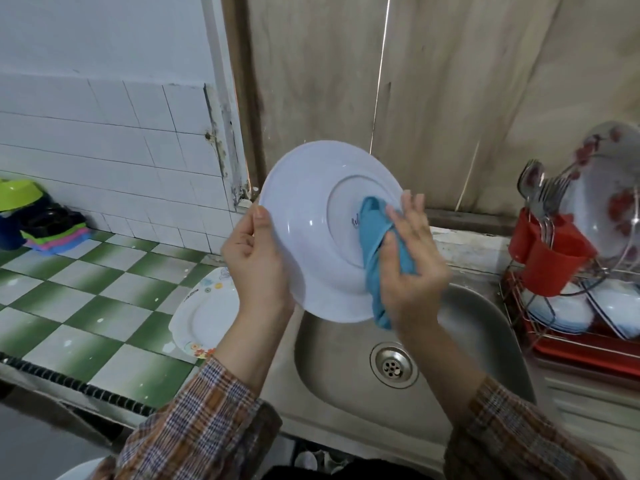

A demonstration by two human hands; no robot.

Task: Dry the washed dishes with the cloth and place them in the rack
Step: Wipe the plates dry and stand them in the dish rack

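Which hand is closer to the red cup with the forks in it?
The right hand. It holds the blue cloth against the white plate, nearer the red cup. The left hand grips the plate's opposite rim, farther off.

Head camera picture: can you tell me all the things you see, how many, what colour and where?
white plate: one, white, held up over the sink, underside facing the camera
cloth: one, blue, pressed on the plate's underside
sink: one, steel, below the plate
flowered plate: one, white with coloured flowers, on the tiled counter left of the sink
rack: one, wire over a red tray, right of the sink
cutlery holder: one, red, on the rack, spoons and forks inside
racked dishes: several, white, one big one with red flowers
green bowl: one, green, far left on the counter
left hand: one, grips the white plate's rim
right hand: one, holds the cloth against the plate
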